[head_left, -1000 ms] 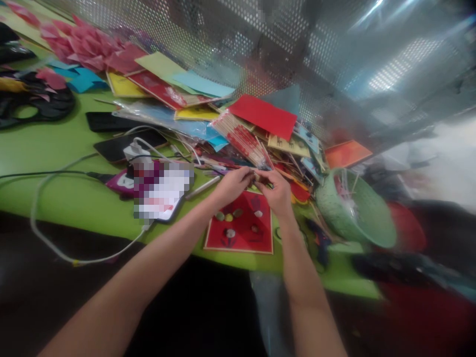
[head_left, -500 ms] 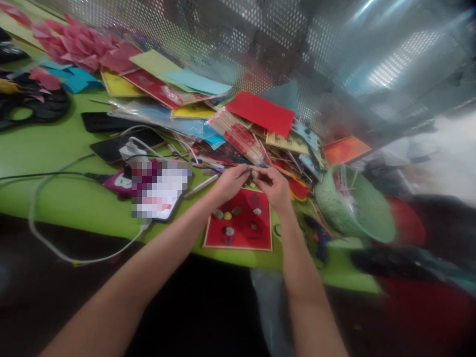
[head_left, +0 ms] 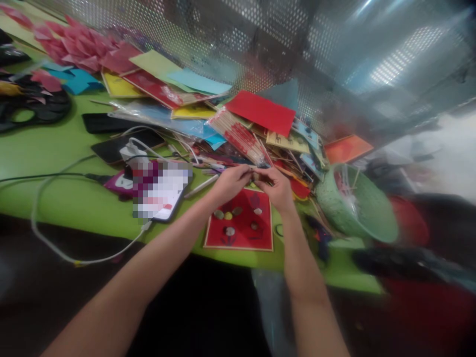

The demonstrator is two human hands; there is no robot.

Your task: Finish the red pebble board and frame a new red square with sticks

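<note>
My left hand (head_left: 231,184) and my right hand (head_left: 278,187) meet above the far edge of a red square board (head_left: 242,242). The fingertips of both hands are pinched together, almost touching. A small, dull, pebble-like piece (head_left: 256,176) shows at my right fingertips; its exact kind is too blurred to name. What my left fingertips grip is hidden. On the board sit several small rounded pieces, including a yellowish one (head_left: 228,215) and a whitish one (head_left: 230,231), with dark drawn lines around some.
A phone (head_left: 163,210) on a cable lies to the left, with a white stick (head_left: 201,186) beside it. Coloured cards (head_left: 260,111) and bundled sticks (head_left: 238,136) are heaped behind. To the right stands a green basket (head_left: 375,213). The green table's front edge is close to me.
The view has shifted very slightly. Both hands keep the same pinched pose above the board, and nothing else has visibly moved.
</note>
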